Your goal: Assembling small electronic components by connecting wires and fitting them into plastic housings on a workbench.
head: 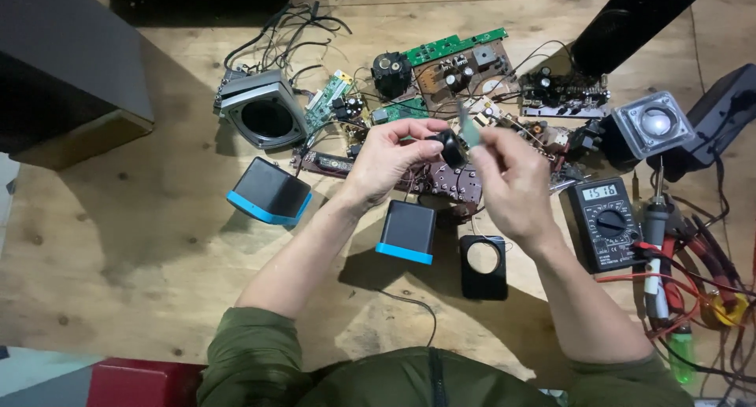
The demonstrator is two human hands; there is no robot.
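Pinching a small round black speaker driver in left hand, right hand fingers gripping a thin grey tool above opened blue-edged black speaker boxes; reassembly undone.

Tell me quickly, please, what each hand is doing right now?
Left hand: closed on a small black round part.
Right hand: pinching a thin greyish strip, blurred.

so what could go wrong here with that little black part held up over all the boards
The left hand pinches the small black part only at its fingertips; if it slips, it could vanish among the circuit boards below. The right hand is blurred, so its thin tool may slip. The red leads by the multimeter could snag a forearm.
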